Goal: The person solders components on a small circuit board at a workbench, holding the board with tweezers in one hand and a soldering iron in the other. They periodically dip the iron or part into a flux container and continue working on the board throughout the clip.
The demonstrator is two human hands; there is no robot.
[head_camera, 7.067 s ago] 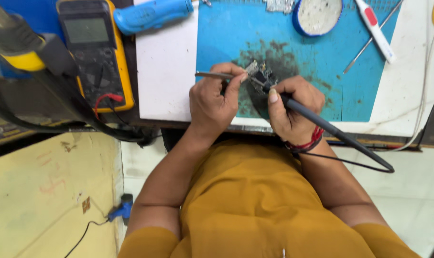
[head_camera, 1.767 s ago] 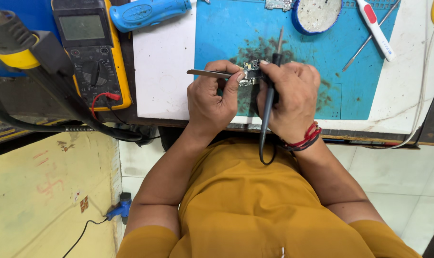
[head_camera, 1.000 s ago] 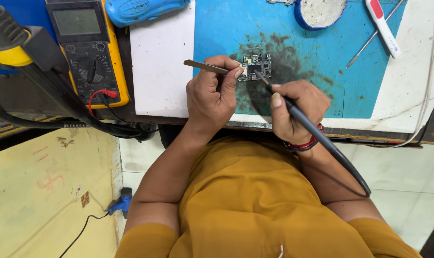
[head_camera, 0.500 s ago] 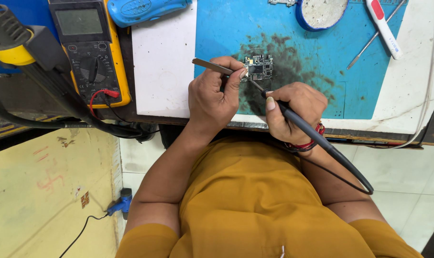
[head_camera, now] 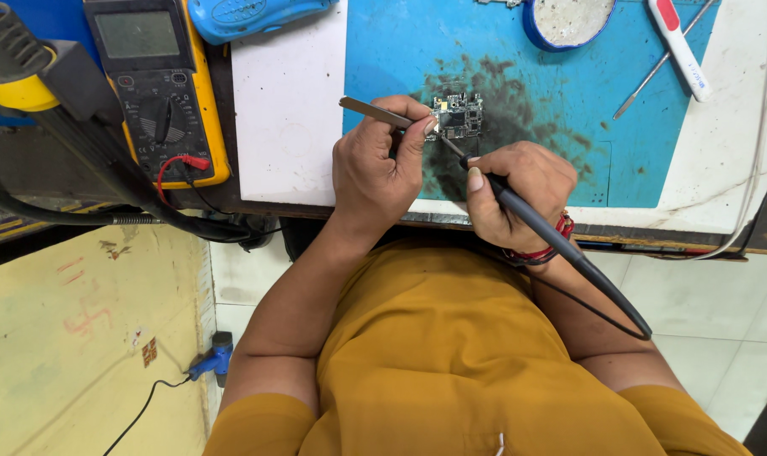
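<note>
A small dark circuit board (head_camera: 458, 116) lies on a blue work mat (head_camera: 519, 76) stained black around it. My left hand (head_camera: 382, 160) grips metal tweezers (head_camera: 373, 111), whose tips reach the board's left edge. My right hand (head_camera: 519, 190) holds a black soldering iron (head_camera: 561, 245) like a pen, its thin tip touching the board's lower edge. The iron's cable loops down past my right wrist, which wears a red band.
A yellow multimeter (head_camera: 160, 89) with red lead sits left of a white sheet (head_camera: 286, 101). A blue tool (head_camera: 257, 13) lies at the top. A round blue dish (head_camera: 568, 19), a white-and-red tool (head_camera: 677, 46) and a thin metal probe (head_camera: 654, 74) lie top right.
My right hand turned the iron from upright to slanting down-right and brought its tip onto the board. My left hand with the tweezers stayed at the board's left edge.
</note>
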